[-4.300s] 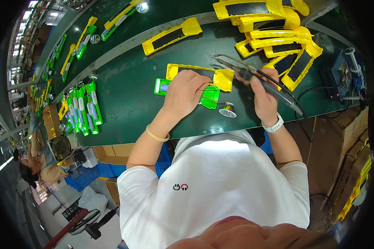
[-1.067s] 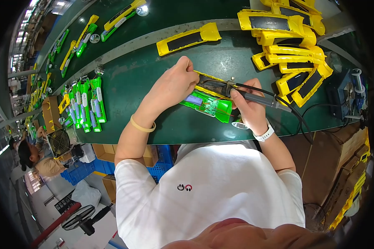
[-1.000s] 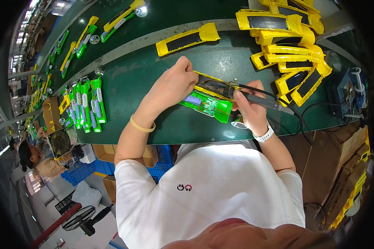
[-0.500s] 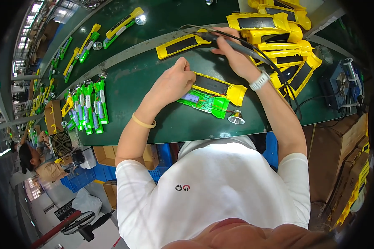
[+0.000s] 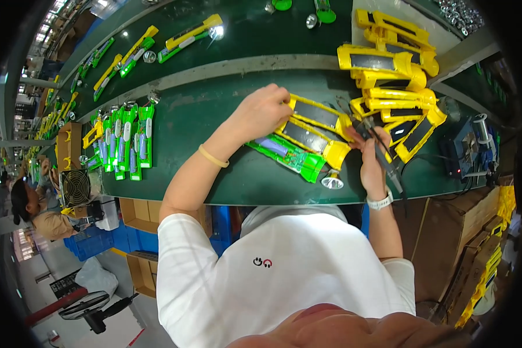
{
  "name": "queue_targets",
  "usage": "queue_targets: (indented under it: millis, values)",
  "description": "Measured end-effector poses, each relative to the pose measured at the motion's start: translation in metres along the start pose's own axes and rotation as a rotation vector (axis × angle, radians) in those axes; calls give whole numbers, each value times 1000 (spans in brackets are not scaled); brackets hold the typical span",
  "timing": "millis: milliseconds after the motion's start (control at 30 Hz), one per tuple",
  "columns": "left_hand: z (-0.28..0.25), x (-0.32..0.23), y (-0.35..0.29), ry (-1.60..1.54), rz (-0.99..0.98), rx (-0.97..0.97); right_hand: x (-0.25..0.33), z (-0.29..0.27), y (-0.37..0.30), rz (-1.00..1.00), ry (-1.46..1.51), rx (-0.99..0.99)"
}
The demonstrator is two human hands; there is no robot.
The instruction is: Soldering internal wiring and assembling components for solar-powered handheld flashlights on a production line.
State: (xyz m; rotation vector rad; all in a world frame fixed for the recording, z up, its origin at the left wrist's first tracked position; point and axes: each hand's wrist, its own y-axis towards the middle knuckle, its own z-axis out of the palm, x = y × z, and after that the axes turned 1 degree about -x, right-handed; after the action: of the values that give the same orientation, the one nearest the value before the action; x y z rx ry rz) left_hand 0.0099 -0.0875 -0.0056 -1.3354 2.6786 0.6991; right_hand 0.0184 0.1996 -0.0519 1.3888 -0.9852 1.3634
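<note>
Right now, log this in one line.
left hand: at yellow casings; right hand: holding soldering iron; green casing: open, circuit board showing

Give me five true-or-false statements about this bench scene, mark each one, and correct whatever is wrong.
1. The right hand holds a soldering iron. True.
2. The white wristband is on the left wrist. False: it is on the right wrist; the left wears a yellowish band.
3. The left hand is at the left ends of two yellow shells. True.
4. A green casing lies beyond both of those shells, farther from the person. False: it lies on the near side, closer to the person.
5. The row of green casings is right of the hands. False: it is on the left; the pile of yellow shells is on the right.
</note>
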Motion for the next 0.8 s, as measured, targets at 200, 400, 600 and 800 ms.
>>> queue_targets:
  millis: [200, 400, 600, 800]
  values:
    - [-21, -11, -32, -287, -54, -58, -4, 5, -4, 0, 82, -20]
    - [-9, -40, -65, -17, -95, -151, 1, 6, -2, 89, 280, 147]
    - [-27, -61, -60, -252, 61, -104, -3, 4, -4, 64, 295, 17]
    - [-9, -68, -92, -330, -55, -3, 2, 9, 2, 117, 364, 43]
